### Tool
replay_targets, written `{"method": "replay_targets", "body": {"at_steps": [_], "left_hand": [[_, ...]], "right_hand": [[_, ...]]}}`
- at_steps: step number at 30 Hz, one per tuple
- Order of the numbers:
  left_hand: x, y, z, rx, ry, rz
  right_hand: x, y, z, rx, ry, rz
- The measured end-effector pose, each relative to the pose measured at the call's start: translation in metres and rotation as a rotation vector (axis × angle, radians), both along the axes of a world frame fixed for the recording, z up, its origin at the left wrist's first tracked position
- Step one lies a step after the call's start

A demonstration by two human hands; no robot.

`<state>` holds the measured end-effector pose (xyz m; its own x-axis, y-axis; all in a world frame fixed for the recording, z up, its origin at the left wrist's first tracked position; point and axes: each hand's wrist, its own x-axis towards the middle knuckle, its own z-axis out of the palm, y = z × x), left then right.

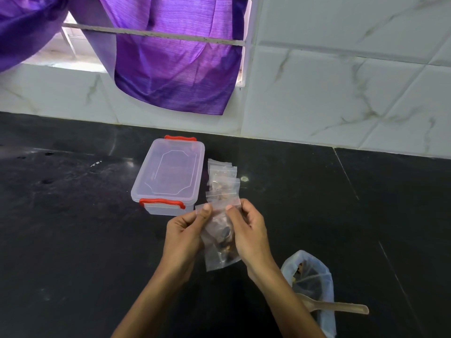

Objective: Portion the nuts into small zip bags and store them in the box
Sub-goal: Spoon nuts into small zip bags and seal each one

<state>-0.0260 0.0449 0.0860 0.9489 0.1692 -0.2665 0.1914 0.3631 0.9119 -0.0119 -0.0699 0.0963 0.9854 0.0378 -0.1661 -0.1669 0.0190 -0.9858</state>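
Both hands hold one small clear zip bag [218, 252] with nuts in its lower half, above the black counter. My left hand [185, 230] pinches the bag's top left edge, and my right hand [246, 228] pinches the top right edge. Just beyond the hands lies a small pile of filled zip bags [222, 180]. To its left stands the clear plastic box [168, 174] with red clips, its lid on. A larger plastic bag of nuts [311, 276] sits open at the lower right, with a wooden spoon [341, 307] resting in it.
The black counter [73, 215] runs back to a white marble-tiled wall [341, 93]. A purple curtain [175, 64] hangs over a window opening above the box.
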Motion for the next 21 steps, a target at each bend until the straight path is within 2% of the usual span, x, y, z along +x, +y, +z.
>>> {"method": "replay_targets", "body": {"at_steps": [7,11,17,21], "left_hand": [[0.001,-0.002,-0.004,0.067,-0.024,-0.028],[-0.003,-0.003,-0.01,0.178,-0.014,-0.159],[0.0,0.002,-0.02,0.299,-0.018,0.095],[0.005,-0.002,-0.022,0.425,-0.049,0.168]], "right_hand": [[-0.002,0.003,-0.004,0.114,0.086,-0.047],[-0.005,0.004,-0.012,0.041,0.088,-0.054],[-0.005,-0.01,-0.02,0.012,0.264,0.164],[-0.005,-0.014,-0.026,0.001,0.245,0.138]]}}
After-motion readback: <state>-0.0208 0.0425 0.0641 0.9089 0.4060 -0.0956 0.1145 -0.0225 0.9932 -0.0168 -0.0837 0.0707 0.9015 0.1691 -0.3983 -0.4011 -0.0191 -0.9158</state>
